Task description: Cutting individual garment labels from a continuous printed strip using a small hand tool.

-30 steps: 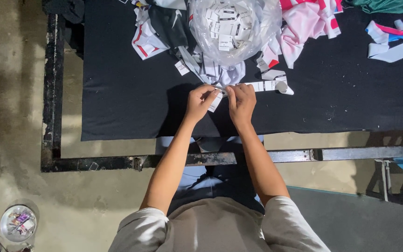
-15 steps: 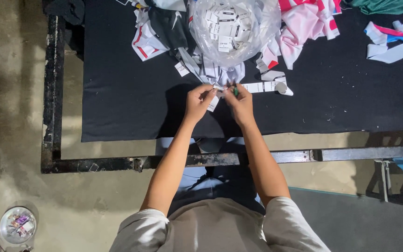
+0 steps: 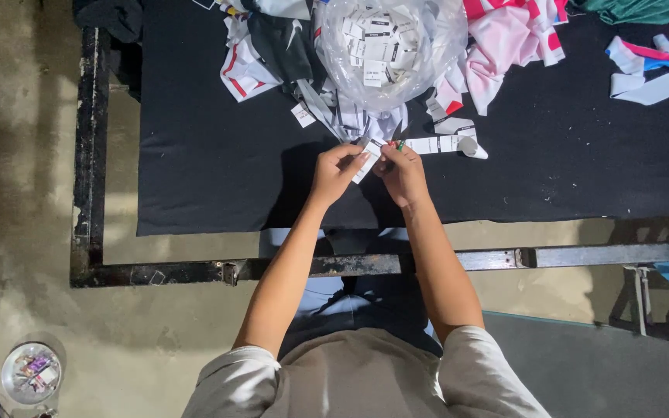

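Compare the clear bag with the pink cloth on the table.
The clear bag is see-through, rounded and full of small white tags; the pink cloth is opaque, striped pink and white, and crumpled flat. The bag lies straight ahead of the hands, the cloth further right. Both rest on the black table.

My right hand (image 3: 403, 174) covers most of the small white tag (image 3: 367, 161) I pinch with my left hand (image 3: 336, 172), so its full shape stays hidden, and any marks on it are too small to tell. The clear bag (image 3: 385, 46) of tags runs off the top edge, as do the pink striped cloth (image 3: 509, 35) and the green cloth (image 3: 644, 9). My forearms hide part of the table frame (image 3: 195, 271). The small round tub (image 3: 31, 373) on the floor holds bits too small to make out.
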